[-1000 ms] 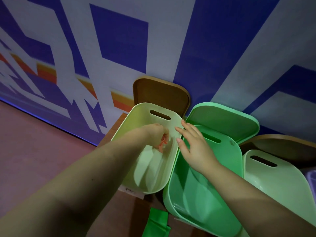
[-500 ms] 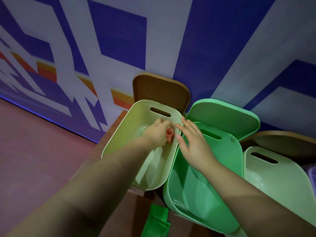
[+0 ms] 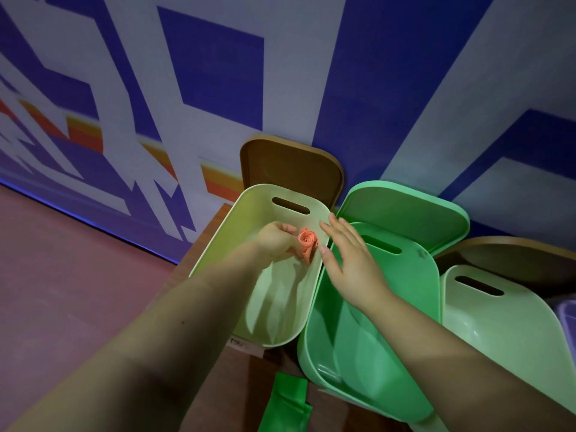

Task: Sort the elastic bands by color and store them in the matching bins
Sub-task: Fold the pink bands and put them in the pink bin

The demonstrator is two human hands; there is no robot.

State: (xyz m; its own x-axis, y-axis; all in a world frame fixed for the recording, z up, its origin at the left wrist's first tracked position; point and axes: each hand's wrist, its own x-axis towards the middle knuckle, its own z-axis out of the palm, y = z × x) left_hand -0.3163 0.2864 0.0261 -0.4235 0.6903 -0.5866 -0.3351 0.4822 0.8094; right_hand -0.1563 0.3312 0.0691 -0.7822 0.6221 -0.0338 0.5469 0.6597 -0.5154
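- The left hand point(image 3: 276, 241) pinches a rolled orange elastic band point(image 3: 307, 244) and holds it inside the pale yellow-green bin point(image 3: 218, 244), near the right wall.
- The right hand point(image 3: 349, 254) hovers with fingers straight and spread, holding nothing, just beside the band, over the edge of the green bin point(image 3: 414, 294).
- A green band point(image 3: 285, 406) lies on the counter below the bins, not yet sorted.
- The step in hand looks like storing the orange band.
- Next move probably calls for letting go so the roll settles on the bin floor without unrolling, then reaching for the green band.
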